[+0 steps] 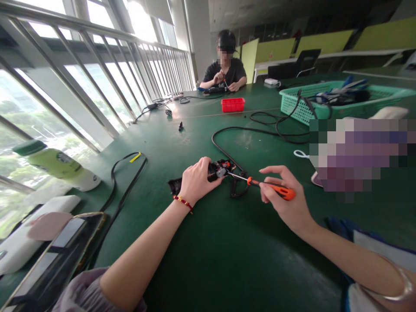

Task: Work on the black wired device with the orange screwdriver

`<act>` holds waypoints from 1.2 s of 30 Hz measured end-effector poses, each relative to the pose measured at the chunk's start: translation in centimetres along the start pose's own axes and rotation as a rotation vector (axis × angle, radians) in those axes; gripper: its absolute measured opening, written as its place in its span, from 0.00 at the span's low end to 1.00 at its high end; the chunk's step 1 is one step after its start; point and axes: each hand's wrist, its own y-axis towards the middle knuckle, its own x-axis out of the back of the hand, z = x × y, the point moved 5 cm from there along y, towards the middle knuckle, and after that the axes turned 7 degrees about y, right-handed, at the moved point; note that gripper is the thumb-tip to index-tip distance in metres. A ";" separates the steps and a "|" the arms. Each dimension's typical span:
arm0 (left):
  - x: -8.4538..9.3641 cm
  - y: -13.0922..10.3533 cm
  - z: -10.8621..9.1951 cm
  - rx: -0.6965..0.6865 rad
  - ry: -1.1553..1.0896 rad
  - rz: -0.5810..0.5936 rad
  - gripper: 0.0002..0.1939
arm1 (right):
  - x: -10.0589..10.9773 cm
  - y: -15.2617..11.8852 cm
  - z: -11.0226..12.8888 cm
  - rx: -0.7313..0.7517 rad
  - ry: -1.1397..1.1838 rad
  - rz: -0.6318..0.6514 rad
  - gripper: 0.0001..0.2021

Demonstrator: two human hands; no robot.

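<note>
My left hand (196, 178) is closed over a black elongated device (214, 170) and keeps it down on the green table (201, 268). The device's inner parts show at its right end, with red and silver pieces; the rest lies under my fingers. A black cord runs from that end. Between the thumb and fingers of my right hand (286, 195) is a screwdriver (274, 189) with an orange and black handle. Its thin shaft points left, and the tip meets the exposed end of the device. Whether it sits in a screw is too small to tell.
A red tray (233, 105) and a small black piece (181, 126) lie farther back. The green basket (292, 106) holds tools and cables. At left are a bottle (58, 164), a phone (61, 255) and a black strap (113, 182). A co-worker (224, 65) sits opposite.
</note>
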 end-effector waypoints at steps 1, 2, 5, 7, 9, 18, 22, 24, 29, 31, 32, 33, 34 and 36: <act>0.0 0.0 0.0 0.003 0.000 0.006 0.21 | 0.1 0.0 0.1 0.042 0.015 -0.030 0.13; 0.0 0.0 0.0 0.007 0.000 0.010 0.21 | 0.3 0.1 0.2 0.078 0.031 -0.059 0.17; 0.0 0.0 0.0 0.006 -0.003 0.013 0.21 | 0.4 0.3 -0.1 0.075 0.079 -0.065 0.20; -0.1 0.0 0.0 -0.002 -0.005 0.006 0.21 | 0.3 0.3 -0.5 0.003 0.080 -0.011 0.13; -0.1 0.0 0.0 -0.008 -0.004 -0.004 0.22 | 0.1 0.2 -0.6 -0.050 0.032 0.042 0.06; -0.1 0.1 0.0 0.001 0.006 0.012 0.22 | 0.3 0.2 -0.1 0.125 0.035 -0.024 0.22; 0.0 0.0 0.0 0.003 0.005 0.014 0.22 | -0.2 0.0 -0.6 -0.044 0.010 0.058 0.10; 0.0 0.0 0.0 0.004 0.004 0.014 0.22 | -0.3 -0.2 -0.6 -0.090 -0.027 0.078 0.06; -0.2 0.0 0.1 0.007 0.006 0.020 0.22 | -0.5 -0.1 0.9 0.132 -0.091 0.122 0.08; -0.2 0.1 0.1 0.007 0.006 0.016 0.22 | -1.4 -0.3 0.7 0.117 -0.177 0.310 0.07; -0.2 0.1 0.1 0.006 0.006 0.013 0.21 | -1.9 -0.5 0.4 0.090 -0.222 0.412 0.08; -0.2 0.1 0.1 0.006 0.007 0.009 0.21 | -2.3 -0.7 0.2 0.070 -0.265 0.497 0.10; -0.2 0.1 0.0 0.005 0.007 0.006 0.21 | -2.6 -0.9 0.0 0.069 -0.307 0.555 0.12; -0.2 0.1 0.0 0.003 0.006 0.003 0.20 | -2.9 -1.2 -0.1 0.110 -0.374 0.599 0.15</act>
